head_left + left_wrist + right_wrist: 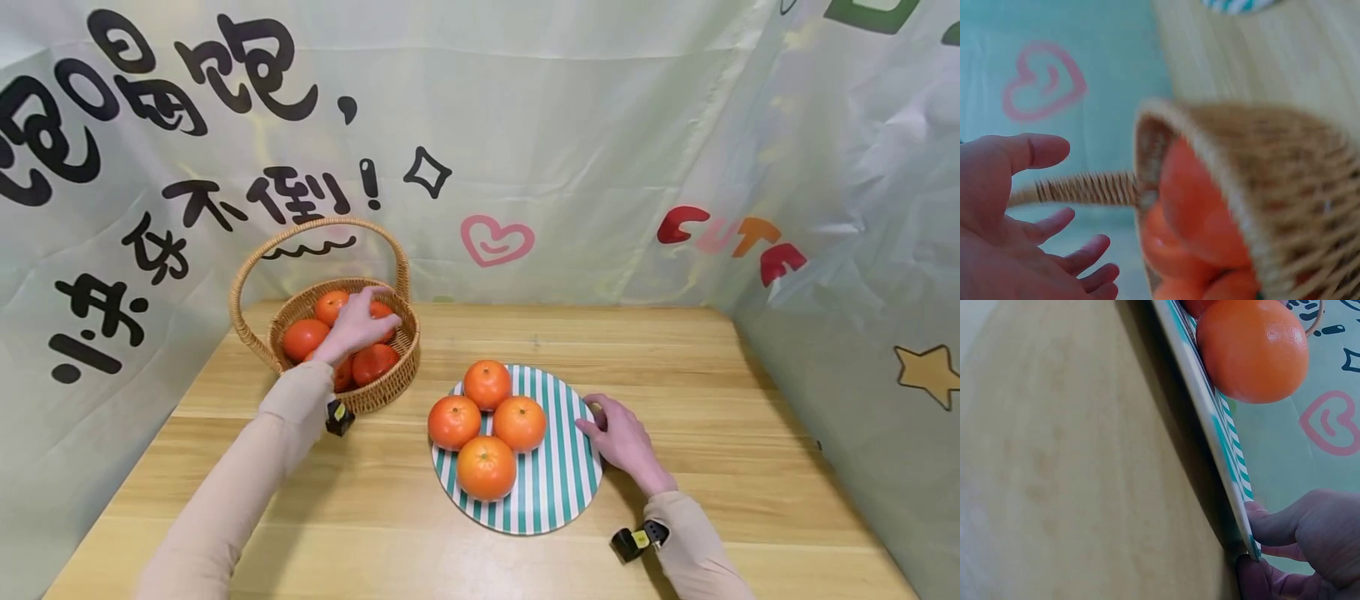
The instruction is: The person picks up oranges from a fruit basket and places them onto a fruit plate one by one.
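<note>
My left hand (360, 323) is over the wicker basket (405, 367), thumb and fingers spread apart with nothing held. In the left wrist view that hand (1029, 219) is beside the basket's handle (1088, 189). Several round red-orange fruits (305, 339) lie inside the basket; the hand hides part of them. At the right edge of a round green-and-white striped plate (558, 467), my right hand (622, 435) pinches the rim, thumb on top and fingers below, as the right wrist view shows. Several oranges (486, 468) sit grouped on the plate's left half.
Everything stands on a wooden table (360, 517). The basket's tall handle (322, 223) arches above its opening. A printed cloth wall (600, 125) encloses the back and both sides of the table. Each wrist wears a small black device (633, 542).
</note>
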A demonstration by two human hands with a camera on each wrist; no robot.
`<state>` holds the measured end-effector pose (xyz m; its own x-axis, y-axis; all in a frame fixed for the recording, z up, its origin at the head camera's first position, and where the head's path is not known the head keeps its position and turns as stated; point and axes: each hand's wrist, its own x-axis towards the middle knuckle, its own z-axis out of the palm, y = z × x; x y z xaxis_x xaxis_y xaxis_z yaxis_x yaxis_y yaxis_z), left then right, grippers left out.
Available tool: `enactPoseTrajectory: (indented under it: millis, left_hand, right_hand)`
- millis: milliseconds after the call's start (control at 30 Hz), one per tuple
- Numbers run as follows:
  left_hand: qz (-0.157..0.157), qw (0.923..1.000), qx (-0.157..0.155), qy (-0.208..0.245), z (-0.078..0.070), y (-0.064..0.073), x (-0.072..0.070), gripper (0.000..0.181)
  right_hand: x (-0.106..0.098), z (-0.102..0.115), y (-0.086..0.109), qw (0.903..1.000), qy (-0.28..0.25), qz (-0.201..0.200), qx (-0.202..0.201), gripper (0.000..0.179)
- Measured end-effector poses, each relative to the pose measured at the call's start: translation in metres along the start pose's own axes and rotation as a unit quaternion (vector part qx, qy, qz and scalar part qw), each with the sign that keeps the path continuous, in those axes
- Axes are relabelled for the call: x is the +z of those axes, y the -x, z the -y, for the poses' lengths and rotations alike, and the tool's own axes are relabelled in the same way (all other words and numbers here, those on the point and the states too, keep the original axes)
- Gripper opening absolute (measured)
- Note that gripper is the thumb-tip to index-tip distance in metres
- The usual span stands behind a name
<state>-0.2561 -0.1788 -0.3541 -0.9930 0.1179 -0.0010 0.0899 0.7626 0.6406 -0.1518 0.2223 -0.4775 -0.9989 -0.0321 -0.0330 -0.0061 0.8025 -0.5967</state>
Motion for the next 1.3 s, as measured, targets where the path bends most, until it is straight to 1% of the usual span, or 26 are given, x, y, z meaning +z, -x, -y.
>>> enactPoseTrajectory:
  millis: [67,133,333,500,600,700,733,833,900,933,967,1033,1100,1167,1200,1300]
  left_hand:
    - [0.001,0.9999,-0.015,-0.008,0.006,-0.008,-0.004,0.066]
    - [0.008,0.9994,-0.024,-0.025,0.01,-0.013,-0.006,0.067]
    - [0.052,0.9954,-0.051,-0.063,0.013,-0.021,-0.007,0.069]
    - [0.081,0.9894,-0.094,-0.076,0.016,-0.027,-0.006,0.076]
    - [0.086,0.9865,-0.116,-0.077,0.019,-0.03,-0.004,0.075]
    - [0.084,0.9864,-0.124,-0.068,0.019,-0.03,-0.002,0.077]
    - [0.092,0.9864,-0.133,-0.03,0.019,-0.028,-0.002,0.08]
    - [0.096,0.9858,-0.137,-0.014,0.016,-0.027,0.0,0.084]
    - [0.1,0.9845,-0.143,-0.012,0.015,-0.027,0.001,0.087]
    - [0.105,0.9837,-0.145,-0.017,0.014,-0.029,0.001,0.091]
    - [0.104,0.9833,-0.139,-0.053,0.013,-0.031,0.001,0.091]
    - [0.121,0.9801,-0.143,-0.066,0.012,-0.033,0.0,0.095]
    - [0.138,0.9772,-0.146,-0.069,0.012,-0.032,-0.001,0.097]
    - [0.153,0.9747,-0.149,-0.066,0.012,-0.031,-0.002,0.093]
    - [0.156,0.9744,-0.149,-0.063,0.012,-0.031,-0.003,0.092]
    - [0.153,0.9761,-0.14,-0.066,0.014,-0.03,-0.003,0.091]
  right_hand:
    - [0.0,-0.001,0.0,1.0,0.001,0.0,-0.001,0.044]
    - [0.0,-0.001,0.0,1.0,0.001,0.0,-0.003,0.044]
    - [-0.001,-0.003,-0.001,1.0,0.004,-0.003,-0.001,0.043]
    - [-0.001,-0.003,-0.001,1.0,0.005,-0.001,-0.002,0.043]
    - [-0.002,-0.003,-0.001,1.0,0.005,0.001,-0.001,0.044]
    - [-0.002,-0.002,-0.001,1.0,0.006,-0.001,0.0,0.043]
    - [-0.002,-0.002,-0.001,1.0,0.007,-0.002,-0.001,0.043]
    - [-0.001,-0.001,-0.001,1.0,0.006,-0.002,-0.003,0.043]
    - [-0.001,-0.001,-0.001,1.0,0.004,-0.001,-0.002,0.043]
    - [-0.001,-0.001,-0.001,1.0,0.003,-0.001,-0.001,0.043]
    - [-0.001,-0.001,0.0,1.0,0.002,-0.001,0.001,0.043]
    - [-0.001,-0.001,0.0,1.0,-0.001,0.0,0.006,0.044]
    - [-0.001,-0.001,0.0,1.0,-0.001,0.001,0.01,0.045]
    - [-0.001,-0.001,0.0,0.9999,0.001,0.002,0.011,0.046]
    - [-0.001,-0.001,0.0,0.9999,0.001,0.003,0.011,0.046]
    - [-0.001,-0.001,0.0,0.9999,0.004,0.003,0.01,0.045]
